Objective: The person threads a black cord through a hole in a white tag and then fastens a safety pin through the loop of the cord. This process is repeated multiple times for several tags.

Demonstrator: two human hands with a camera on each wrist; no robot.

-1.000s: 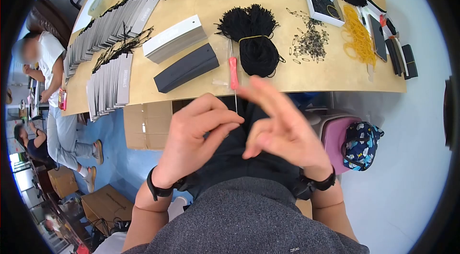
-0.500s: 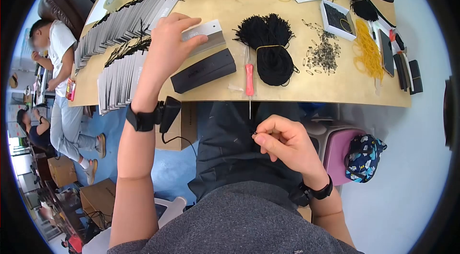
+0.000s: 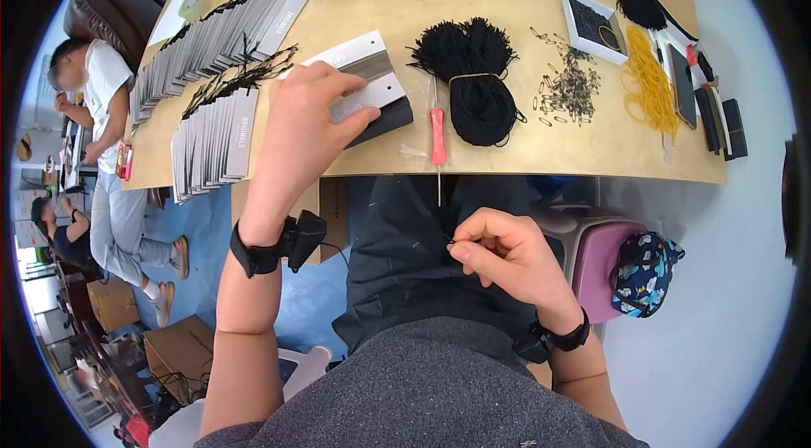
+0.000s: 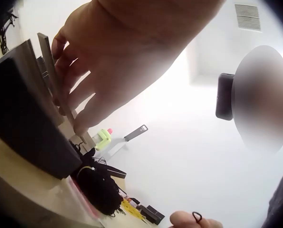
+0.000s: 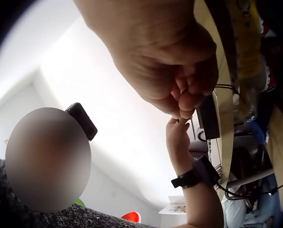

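Note:
My left hand (image 3: 308, 123) pinches one grey card (image 3: 384, 91) by its edge, over the dark card stack (image 3: 393, 117) and beside the grey card stack (image 3: 372, 44). In the left wrist view the thin card (image 4: 53, 71) stands between the fingers and thumb of that hand (image 4: 117, 52). Below the table edge, my right hand (image 3: 511, 254) pinches a small black cord, whose loop (image 4: 197, 216) sticks up from the fingertips in the left wrist view. A red-handled tool (image 3: 438, 135) lies between the hands, its metal shaft reaching past the table edge.
A banded black cord bundle (image 3: 481, 106) lies right of the tool. Farther right are scattered small pins (image 3: 570, 93), a white box (image 3: 583, 47) of black pieces and yellow bands (image 3: 646, 97). Corded cards (image 3: 211, 140) fan out at left. Another person (image 3: 106, 102) stands beyond.
My left hand has moved from beside my right hand to the card stacks, and now a grey card is in its grip. My right hand has drawn its fingers together into a pinch.

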